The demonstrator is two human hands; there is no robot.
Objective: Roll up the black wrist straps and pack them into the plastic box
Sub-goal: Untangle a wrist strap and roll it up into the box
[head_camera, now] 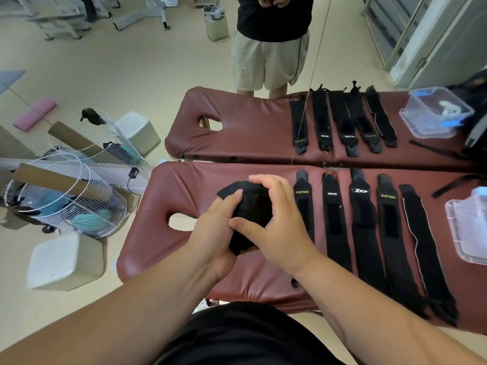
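A black wrist strap [250,206], partly rolled into a bundle, sits between both hands above the maroon padded bench [163,238]. My left hand [216,233] grips its left and lower side. My right hand [276,222] curls over its top and right side, thumb pressed on the front. Several more black wrist straps [361,233] lie flat side by side to the right on the bench. The clear plastic box [466,227] stands at the bench's right edge, partly cut off by the frame.
A mirror runs along the bench's far edge and repeats the bench, straps and box [434,111], and a standing person [271,43]. A white wire basket [71,198] and a pale stool [63,262] stand on the floor to the left.
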